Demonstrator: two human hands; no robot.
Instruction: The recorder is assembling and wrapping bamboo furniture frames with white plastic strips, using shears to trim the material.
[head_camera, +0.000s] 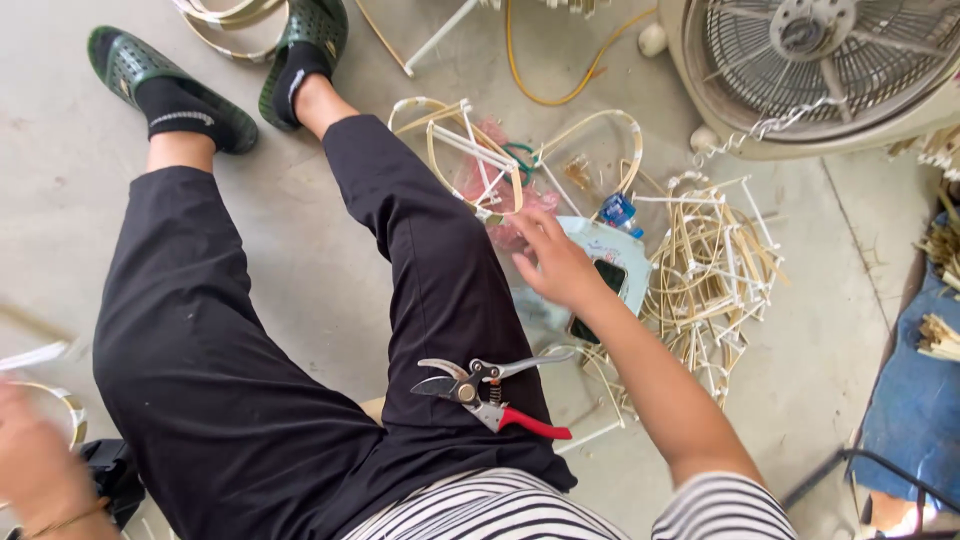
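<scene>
Shears (487, 393): bare metal blades, glossy red plastic grip; trousers (300, 330) matt black cloth; floor (300, 250) rough concrete.

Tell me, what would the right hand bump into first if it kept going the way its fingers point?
Probably the pink plastic bag under the bent cane frame. The right hand points up and left toward them, though its height above the floor is unclear.
</scene>
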